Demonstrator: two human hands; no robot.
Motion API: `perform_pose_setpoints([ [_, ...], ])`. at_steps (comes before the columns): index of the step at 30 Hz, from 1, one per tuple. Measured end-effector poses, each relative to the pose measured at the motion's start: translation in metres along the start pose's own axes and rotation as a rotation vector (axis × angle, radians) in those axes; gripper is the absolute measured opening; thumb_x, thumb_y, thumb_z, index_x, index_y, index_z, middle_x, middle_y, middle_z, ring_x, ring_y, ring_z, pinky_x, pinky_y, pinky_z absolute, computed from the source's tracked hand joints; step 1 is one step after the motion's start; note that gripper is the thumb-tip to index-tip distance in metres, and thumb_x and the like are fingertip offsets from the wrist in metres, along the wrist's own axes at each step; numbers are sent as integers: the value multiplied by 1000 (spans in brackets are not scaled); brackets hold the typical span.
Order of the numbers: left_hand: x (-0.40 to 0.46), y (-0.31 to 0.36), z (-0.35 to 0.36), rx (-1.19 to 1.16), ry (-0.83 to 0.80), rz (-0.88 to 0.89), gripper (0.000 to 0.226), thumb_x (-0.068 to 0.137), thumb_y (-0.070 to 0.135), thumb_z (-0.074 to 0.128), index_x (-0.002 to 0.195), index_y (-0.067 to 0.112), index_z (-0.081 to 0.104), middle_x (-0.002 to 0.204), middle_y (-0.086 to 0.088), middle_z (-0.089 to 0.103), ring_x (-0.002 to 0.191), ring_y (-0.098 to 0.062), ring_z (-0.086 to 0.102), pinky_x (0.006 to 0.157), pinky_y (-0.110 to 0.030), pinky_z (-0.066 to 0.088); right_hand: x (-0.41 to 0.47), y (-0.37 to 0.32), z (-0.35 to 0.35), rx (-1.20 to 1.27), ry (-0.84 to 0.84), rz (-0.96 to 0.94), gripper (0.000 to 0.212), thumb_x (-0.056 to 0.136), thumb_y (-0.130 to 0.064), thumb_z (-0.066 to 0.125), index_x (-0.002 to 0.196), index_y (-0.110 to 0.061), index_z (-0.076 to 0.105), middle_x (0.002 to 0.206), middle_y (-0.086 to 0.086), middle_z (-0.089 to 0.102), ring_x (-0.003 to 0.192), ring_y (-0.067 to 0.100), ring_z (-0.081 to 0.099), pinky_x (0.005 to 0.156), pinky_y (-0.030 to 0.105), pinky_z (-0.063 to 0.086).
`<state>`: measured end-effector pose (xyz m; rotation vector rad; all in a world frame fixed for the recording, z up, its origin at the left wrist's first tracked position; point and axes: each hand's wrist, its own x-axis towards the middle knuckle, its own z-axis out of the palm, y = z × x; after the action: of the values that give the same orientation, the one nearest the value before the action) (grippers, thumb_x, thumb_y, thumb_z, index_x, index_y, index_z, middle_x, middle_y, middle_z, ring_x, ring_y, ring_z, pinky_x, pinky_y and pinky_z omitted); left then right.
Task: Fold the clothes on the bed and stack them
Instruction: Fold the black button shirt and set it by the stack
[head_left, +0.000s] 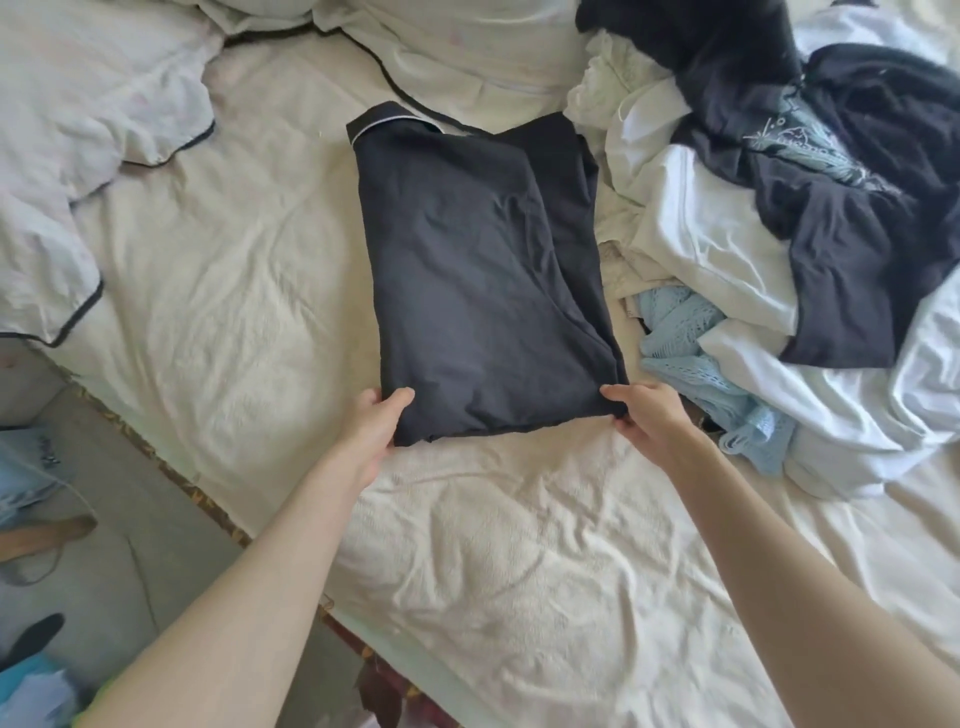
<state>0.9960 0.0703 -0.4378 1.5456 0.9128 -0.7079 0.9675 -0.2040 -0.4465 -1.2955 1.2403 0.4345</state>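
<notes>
A dark navy garment (478, 270) with a white-piped collar lies partly folded into a long rectangle in the middle of the bed (218, 291). My left hand (374, 431) grips its near left corner, thumb on top. My right hand (649, 415) pinches its near right corner. A heap of unfolded clothes (779, 218) lies to the right: white pieces, black pieces and a light blue knit top (691, 358).
Crumpled white pillows and a duvet with dark piping (93, 156) fill the far left and top. The bed's edge runs diagonally at lower left, with grey floor (119, 519), a sandal and some blue items beyond it.
</notes>
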Motion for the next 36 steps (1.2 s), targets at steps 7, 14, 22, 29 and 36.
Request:
perform_pose_setpoints([
  [7, -51, -31, -53, 75, -63, -129, 27, 92, 12, 60, 116, 2, 56, 111, -13, 64, 90, -24, 63, 76, -38, 51, -51, 65, -25, -2, -74, 172, 5, 85, 9, 58, 83, 5, 59, 104, 21, 61, 99, 30, 61, 84, 36, 52],
  [14, -99, -94, -97, 95, -78, -389, 20, 87, 9, 66, 105, 5, 61, 115, -15, 65, 103, -31, 62, 83, -42, 51, -118, 154, -53, 133, -137, 436, 7, 83, 13, 57, 80, 8, 60, 85, 17, 69, 79, 27, 67, 55, 29, 55],
  [22, -112, -79, -106, 97, -129, -393, 19, 88, 10, 64, 107, 6, 64, 100, -8, 71, 86, -22, 67, 62, -31, 51, -144, 150, -53, 153, -96, 283, 16, 84, 1, 62, 71, -6, 54, 77, 7, 63, 76, 21, 63, 63, 30, 51],
  [29, -98, -2, -98, 73, -169, -231, 16, 92, 22, 59, 101, 9, 59, 78, -15, 72, 63, -22, 69, 44, -23, 51, -136, 66, -35, 342, -146, 40, 7, 90, -7, 59, 94, -4, 54, 84, 7, 61, 67, 13, 66, 59, 24, 53],
  [36, -40, 62, -47, 223, 11, 16, 28, 93, 43, 49, 105, 18, 55, 88, -4, 65, 71, -18, 61, 59, -26, 46, -86, -20, 15, 322, -131, -155, 37, 93, -11, 57, 127, -2, 46, 112, 17, 60, 99, 23, 64, 90, 34, 52],
])
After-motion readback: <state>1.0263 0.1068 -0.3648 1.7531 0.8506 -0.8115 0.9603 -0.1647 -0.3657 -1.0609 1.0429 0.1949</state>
